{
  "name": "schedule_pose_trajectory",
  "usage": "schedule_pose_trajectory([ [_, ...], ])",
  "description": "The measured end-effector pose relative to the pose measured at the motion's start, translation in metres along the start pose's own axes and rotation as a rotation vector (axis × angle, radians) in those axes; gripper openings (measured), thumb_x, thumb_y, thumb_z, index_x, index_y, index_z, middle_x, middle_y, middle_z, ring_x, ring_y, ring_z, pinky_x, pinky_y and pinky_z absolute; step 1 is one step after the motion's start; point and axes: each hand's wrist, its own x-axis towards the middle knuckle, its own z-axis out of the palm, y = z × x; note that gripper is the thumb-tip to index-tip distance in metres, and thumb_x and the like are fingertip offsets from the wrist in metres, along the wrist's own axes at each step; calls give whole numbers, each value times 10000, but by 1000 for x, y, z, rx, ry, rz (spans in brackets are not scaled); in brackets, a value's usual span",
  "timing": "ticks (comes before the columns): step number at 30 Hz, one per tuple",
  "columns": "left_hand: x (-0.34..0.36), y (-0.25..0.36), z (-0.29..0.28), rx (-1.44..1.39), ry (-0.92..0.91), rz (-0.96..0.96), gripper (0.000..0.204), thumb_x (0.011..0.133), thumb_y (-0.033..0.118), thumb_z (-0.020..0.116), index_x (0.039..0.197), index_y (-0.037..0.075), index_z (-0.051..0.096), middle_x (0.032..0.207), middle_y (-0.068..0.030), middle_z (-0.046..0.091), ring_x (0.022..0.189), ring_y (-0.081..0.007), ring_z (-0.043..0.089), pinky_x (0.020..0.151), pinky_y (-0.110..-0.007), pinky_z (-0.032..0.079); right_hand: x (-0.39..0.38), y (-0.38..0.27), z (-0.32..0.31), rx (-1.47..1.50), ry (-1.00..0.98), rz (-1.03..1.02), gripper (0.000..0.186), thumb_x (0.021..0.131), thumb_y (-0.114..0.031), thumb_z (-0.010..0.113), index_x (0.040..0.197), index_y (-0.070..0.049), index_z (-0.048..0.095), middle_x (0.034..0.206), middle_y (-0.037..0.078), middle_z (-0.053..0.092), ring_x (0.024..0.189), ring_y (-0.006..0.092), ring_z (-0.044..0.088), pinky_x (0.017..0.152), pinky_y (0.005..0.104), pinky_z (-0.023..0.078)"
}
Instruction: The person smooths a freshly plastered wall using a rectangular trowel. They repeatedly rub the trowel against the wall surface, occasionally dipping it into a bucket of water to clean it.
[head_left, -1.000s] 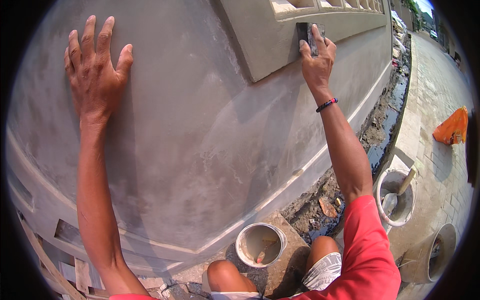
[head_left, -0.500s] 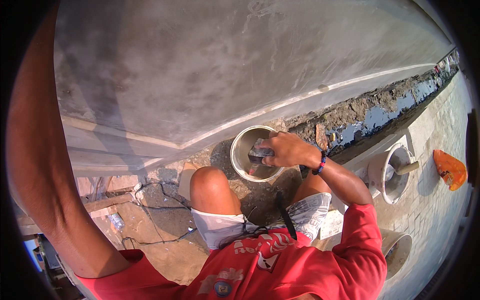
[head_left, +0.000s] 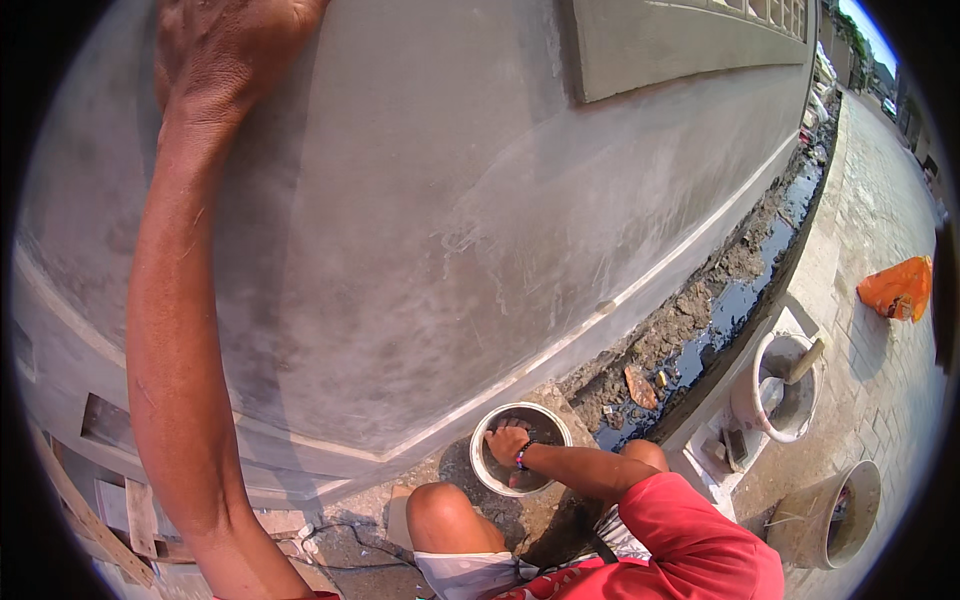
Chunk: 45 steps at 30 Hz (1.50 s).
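While your right hand (head_left: 507, 442) dips into the pale-rimmed bucket (head_left: 478, 462) near the foot of the grey wall (head_left: 400, 220), your left hand (head_left: 238, 45) is up against the wall's smooth face, at the upper edge of the view. You have the right fingers down inside the rim, where the shade and the murky contents hide their tips, so I cannot tell how far they are spread or whether they have hold of anything. Your left fingers are mostly cut off by the edge, so I cannot tell how open they are either. The bucket sits on rough ground just ahead of your knees, and you wear a dark beaded bracelet (head_left: 521, 457) on the right wrist. To your right, a muddy ditch (head_left: 735, 300) holding dark water runs along the wall. Beyond it you have a second bucket (head_left: 742, 400) with a tool handle (head_left: 806, 361) leaning out of it, a third bucket (head_left: 798, 525) nearer you, and an orange bag (head_left: 898, 290) on the paving (head_left: 905, 390).
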Motion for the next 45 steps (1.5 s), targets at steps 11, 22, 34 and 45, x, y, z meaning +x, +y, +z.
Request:
schedule_pose_trajectory([
  [11, 7, -19, -2, -32, 85, 90, 555, 928, 444, 590, 1432, 234, 489, 1526, -49, 398, 1417, -363, 330, 1170, -535, 306, -84, 55, -76, 367, 96, -266, 531, 852, -467, 655, 1246, -110, 656, 1156, 240, 672, 1064, 436, 645, 931, 498, 522],
  [22, 6, -16, -3, -22, 31, 74, 567, 919, 421, 606, 1436, 223, 483, 1538, -45, 379, 1420, -368, 324, 1174, -532, 300, -125, 38, -101, 569, 206, -254, 600, 832, -448, 699, 1327, -120, 613, 1203, 321, 592, 1072, 488, 604, 958, 522, 493],
  [34, 6, -17, -2, 20, 27, 77, 571, 921, 431, 592, 1443, 233, 474, 1539, -38, 379, 1428, -350, 318, 1178, -525, 298, -199, 159, -346, 1057, 1694, -368, 644, 880, -102, 699, 1456, -10, 426, 1334, 113, 505, 1221, 228, 525, 979, 386, 516],
  [45, 3, -19, 2, -40, 60, 79, 563, 919, 418, 592, 1442, 247, 477, 1550, -21, 370, 1437, -333, 315, 1192, -516, 282, -179, 174, -557, -56, 2169, -320, 514, 845, -238, 763, 1332, -144, 628, 1203, 199, 564, 1144, 353, 550, 975, 426, 460],
])
